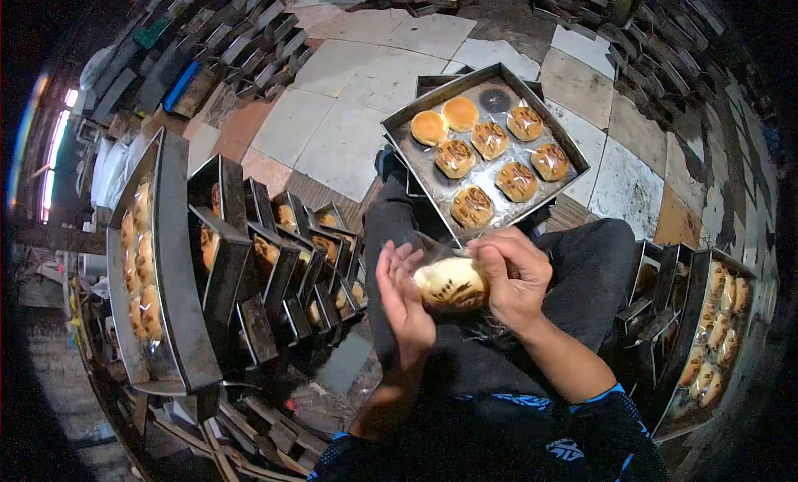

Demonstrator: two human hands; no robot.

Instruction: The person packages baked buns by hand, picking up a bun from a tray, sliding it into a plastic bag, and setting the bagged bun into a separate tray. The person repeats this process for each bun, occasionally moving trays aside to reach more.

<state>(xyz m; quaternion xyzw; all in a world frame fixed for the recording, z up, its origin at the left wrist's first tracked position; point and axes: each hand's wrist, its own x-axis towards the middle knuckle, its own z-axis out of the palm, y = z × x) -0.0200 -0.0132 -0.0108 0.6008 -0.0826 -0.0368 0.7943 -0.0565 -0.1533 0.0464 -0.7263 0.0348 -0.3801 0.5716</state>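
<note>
In front of my lap, a bun (451, 282) with dark brown printed markings sits inside a clear plastic bag (422, 251). My right hand (517, 276) is closed, with thumb and fingers pinched on the bag at the bun's right side. Against the bag's left side rests my left hand (405, 297), its fingers stretched out and slightly apart. Beyond both hands, a metal tray (573, 179) tilts over my legs. Two plain golden buns (460, 114) lie near its far left corner, and several wrapped, printed buns (490, 140) fill other spots.
Stacked metal trays (187, 316) with wrapped buns stand close at my left. More trays of buns (706, 341) are at my right. Worn floor tiles (349, 75) stretch ahead, with many tray stacks (224, 41) along the far sides. A blue object (181, 86) lies at far left.
</note>
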